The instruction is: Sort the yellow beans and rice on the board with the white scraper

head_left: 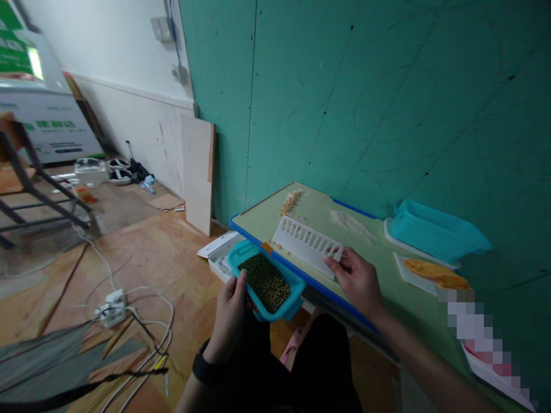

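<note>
My left hand [232, 298] is closed on the rim of a turquoise plastic box [297, 288], just below the table's near edge. Green beans and paler yellow beans [267, 281] lie in the box. With my right hand [355, 281] I grip the right end of a white slotted plastic strip [297, 246], which leans over the table top. A few pale beans [279, 246] sit by the strip's left end, near the blue edge. Farther back, a small heap of yellow beans [290, 202] and a streak of white powder or crumbs [350, 223] lie on the table.
The pale green table [312, 201] stands against a green wall. On its right are an empty-looking turquoise tub [434, 229] and a yellow-brown item [437, 273] on a white sheet. Cables and a power strip [112, 308] lie on the floor at left; a board [197, 172] leans on the wall.
</note>
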Available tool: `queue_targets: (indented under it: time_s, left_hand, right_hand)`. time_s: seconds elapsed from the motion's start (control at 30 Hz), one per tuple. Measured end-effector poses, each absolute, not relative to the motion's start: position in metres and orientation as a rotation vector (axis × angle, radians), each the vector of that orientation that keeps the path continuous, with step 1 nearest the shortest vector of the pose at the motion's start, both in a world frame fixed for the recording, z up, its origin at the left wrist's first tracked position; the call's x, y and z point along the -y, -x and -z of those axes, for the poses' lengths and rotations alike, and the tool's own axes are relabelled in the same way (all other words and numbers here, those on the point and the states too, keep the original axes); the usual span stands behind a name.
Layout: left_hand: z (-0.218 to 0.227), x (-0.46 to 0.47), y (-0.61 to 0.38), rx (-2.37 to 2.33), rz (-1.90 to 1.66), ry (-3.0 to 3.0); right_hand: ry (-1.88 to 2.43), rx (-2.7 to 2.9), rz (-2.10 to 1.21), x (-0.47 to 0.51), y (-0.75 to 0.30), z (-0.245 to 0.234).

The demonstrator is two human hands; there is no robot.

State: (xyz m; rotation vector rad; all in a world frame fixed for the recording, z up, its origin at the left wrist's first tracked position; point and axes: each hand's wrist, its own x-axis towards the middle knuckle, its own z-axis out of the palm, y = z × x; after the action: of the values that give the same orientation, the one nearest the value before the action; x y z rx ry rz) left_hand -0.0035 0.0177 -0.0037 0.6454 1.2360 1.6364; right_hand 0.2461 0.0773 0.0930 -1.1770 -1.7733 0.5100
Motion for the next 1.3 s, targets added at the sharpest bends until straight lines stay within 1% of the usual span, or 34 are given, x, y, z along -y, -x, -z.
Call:
queue_targets:
  time_s: [0.13, 0.33, 0.47, 0.67, 0.87, 1.17, 1.3]
  left_hand:
    - [0.001, -0.018, 0.001, -1.253, -1.647, -0.666]
    - [-0.003, -0.018, -0.001, -1.228, -1.655, -0.673]
    - [-0.003, -0.018, -0.001, -1.223, -1.646, -0.671]
    - [0.003, -0.019, 0.002, -1.215, -1.645, -0.637]
    - [0.005, -0.020, 0.003, -1.212, -1.643, -0.626]
    - [-0.006, -0.018, 0.003, -1.261, -1.629, -0.667]
    - [-0.004, -0.019, 0.004, -1.238, -1.629, -0.650]
  right_hand:
    - [1.158, 1.793, -0.418, -0.065, -0.243, -0.090]
    - [1.079, 1.899, -0.081, -0.043, -0.236, -0.085]
    - [1.002, 1.921, 0.044, -0.038, -0.233, -0.081]
    - [1.071, 1.859, 0.092, -0.061, -0.231, -0.082]
    - [1.107, 1.908, 0.068, -0.083, -0.224, -0.083]
    - [0.997, 1.990, -0.054, -0.061, -0.235, -0.086]
    - [1.074, 1.881, -0.001, -0.059, -0.251, -0.091]
